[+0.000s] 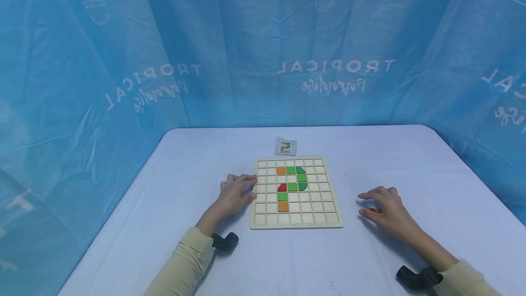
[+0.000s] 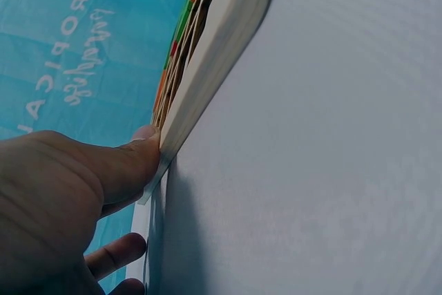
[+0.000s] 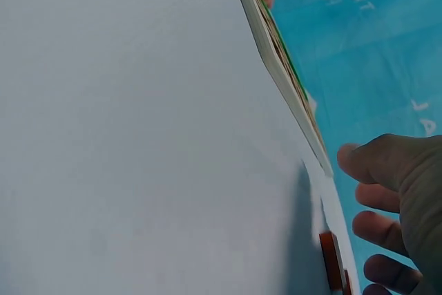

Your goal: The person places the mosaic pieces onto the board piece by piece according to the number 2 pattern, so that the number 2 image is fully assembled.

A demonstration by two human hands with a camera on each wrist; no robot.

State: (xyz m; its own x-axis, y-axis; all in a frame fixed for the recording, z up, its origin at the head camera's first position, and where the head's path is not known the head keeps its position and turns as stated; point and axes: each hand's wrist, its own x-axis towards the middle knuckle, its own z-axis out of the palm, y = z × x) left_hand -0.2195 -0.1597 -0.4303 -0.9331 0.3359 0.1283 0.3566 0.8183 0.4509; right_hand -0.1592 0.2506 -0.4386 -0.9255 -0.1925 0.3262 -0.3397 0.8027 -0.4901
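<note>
A pale wooden grid board (image 1: 307, 206) lies flat on the white table. Set in its cells are orange squares (image 1: 283, 206), several light green squares (image 1: 292, 187), dark green rounded pieces (image 1: 302, 187) and one red rounded piece (image 1: 282, 187). My left hand (image 1: 235, 195) rests at the board's left edge, its thumb (image 2: 135, 164) against the side. To the right of the board, my right hand (image 1: 388, 211) hovers with fingers loosely bent and apart. Below it on the table are orange-red pieces (image 3: 332, 260), partly hidden by the hand in the head view.
Behind the board lies a small card (image 1: 285, 146) printed with a coloured grid pattern. Blue curtains (image 1: 263, 35) with white lettering hang around the table (image 1: 197, 159). A black curved device (image 1: 225, 242) sits at the left wrist, another (image 1: 419, 279) at the right.
</note>
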